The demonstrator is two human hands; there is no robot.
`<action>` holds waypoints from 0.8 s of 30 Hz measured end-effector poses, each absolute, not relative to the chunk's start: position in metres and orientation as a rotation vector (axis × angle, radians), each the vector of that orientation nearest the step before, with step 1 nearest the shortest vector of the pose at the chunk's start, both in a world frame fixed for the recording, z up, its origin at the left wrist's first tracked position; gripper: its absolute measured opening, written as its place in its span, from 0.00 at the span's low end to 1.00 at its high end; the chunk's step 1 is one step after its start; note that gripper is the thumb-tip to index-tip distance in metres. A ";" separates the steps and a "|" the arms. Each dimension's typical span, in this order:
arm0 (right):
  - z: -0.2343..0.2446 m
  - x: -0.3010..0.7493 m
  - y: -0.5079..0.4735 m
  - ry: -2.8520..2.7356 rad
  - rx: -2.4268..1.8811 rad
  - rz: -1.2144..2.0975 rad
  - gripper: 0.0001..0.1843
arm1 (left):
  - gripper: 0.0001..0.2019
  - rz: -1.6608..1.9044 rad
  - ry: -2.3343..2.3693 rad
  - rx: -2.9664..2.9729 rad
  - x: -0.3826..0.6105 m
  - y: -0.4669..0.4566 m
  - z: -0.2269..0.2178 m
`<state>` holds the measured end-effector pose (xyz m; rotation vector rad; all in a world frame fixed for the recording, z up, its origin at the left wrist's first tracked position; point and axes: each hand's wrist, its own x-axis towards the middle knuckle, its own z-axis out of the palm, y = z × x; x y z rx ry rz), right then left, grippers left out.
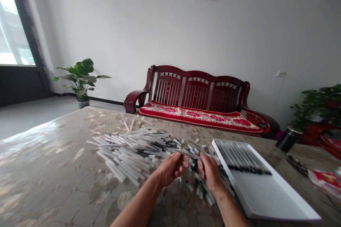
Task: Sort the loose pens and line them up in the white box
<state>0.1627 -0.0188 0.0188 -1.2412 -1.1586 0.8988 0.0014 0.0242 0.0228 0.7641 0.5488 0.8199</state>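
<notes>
- Left hand and right hand face each other, just apart, fingers curled in on both. Looks like a slim pale tube bridges the gap, but it's too blurry for me to tell which hand, if either, is really clamped on it.
- If it's only a fingertip pinch, I'd worry about that tube twisting or popping loose, since it looks thin and slick.
- Loose small parts, black and pale, lie around 5 o'clock from the hands, beneath and beside the right one. A low wrist could sweep a bunch of them about, tbh.
- Big heap of white tubes at 10 o'clock, all crisscrossed, near the left hand. Tugging one from the bottom could send others rolling across the table.
- White tray at 3 o'clock, a neat row of pens in its far end. A forearm bump could knock that row crooked imo, as I see nothing pinning it.
- Further out at 2 o'clock there's a black canister, probably tippable if the tray gets shoved into it.
</notes>
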 end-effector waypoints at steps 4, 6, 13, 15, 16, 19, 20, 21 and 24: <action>0.024 0.168 -0.022 -1.312 -1.227 0.927 0.31 | 0.28 0.426 0.534 0.790 -0.010 0.025 0.028; 0.026 0.168 -0.024 -1.367 -1.242 0.923 0.31 | 0.26 0.357 0.501 0.858 -0.012 0.021 0.030; 0.025 0.170 -0.018 -1.289 -1.361 0.897 0.31 | 0.17 0.444 0.588 1.268 -0.006 0.007 0.031; 0.024 0.171 -0.016 -1.250 -1.385 0.883 0.31 | 0.16 0.531 0.642 1.362 -0.001 0.005 0.030; 0.024 0.172 -0.016 -1.235 -1.395 0.872 0.30 | 0.16 0.580 0.666 1.373 0.001 0.006 0.029; 0.021 0.174 -0.014 -1.322 -1.464 0.700 0.29 | 0.19 0.740 0.727 1.280 0.004 0.012 0.028; 0.019 0.174 -0.014 -1.407 -1.512 0.581 0.27 | 0.20 0.814 0.745 1.219 0.003 0.016 0.028; 0.016 0.173 -0.014 -1.505 -1.568 0.445 0.25 | 0.21 0.893 0.754 1.150 0.002 0.019 0.027; 0.008 0.169 -0.014 -1.786 -1.696 0.084 0.15 | 0.23 1.082 0.781 0.893 -0.003 0.030 0.024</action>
